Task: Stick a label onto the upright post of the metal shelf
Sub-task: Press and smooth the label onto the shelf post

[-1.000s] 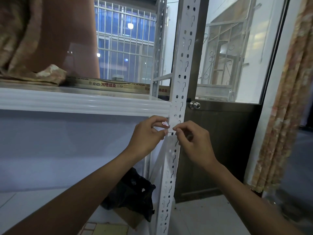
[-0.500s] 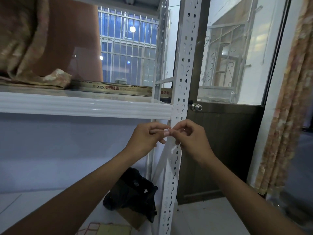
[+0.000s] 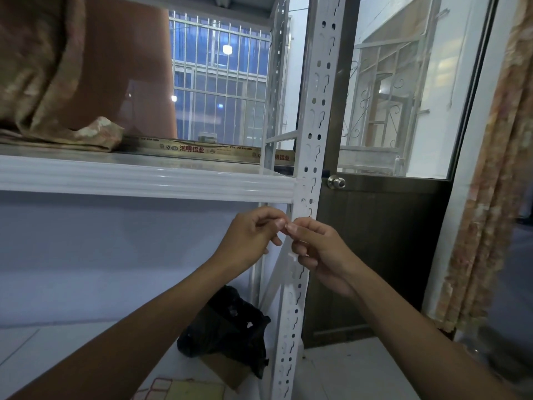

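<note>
White perforated metal post (image 3: 313, 116) vertical, long axis 12-to-6 o'clock, slotted holes, left hand (image 3: 250, 237) and right hand (image 3: 318, 253) fingertips pinched together at post front just below ribbed white shelf beam (image 3: 144, 180), label too small to tell, black plastic bag (image 3: 227, 327) at 6 o'clock

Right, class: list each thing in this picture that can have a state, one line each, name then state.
left hand: fingertips pinched at the post
right hand: fingertips pinched, meeting the left
upright post: standing
label: too small to tell
door: shut
black bag: crumpled on the floor
</note>
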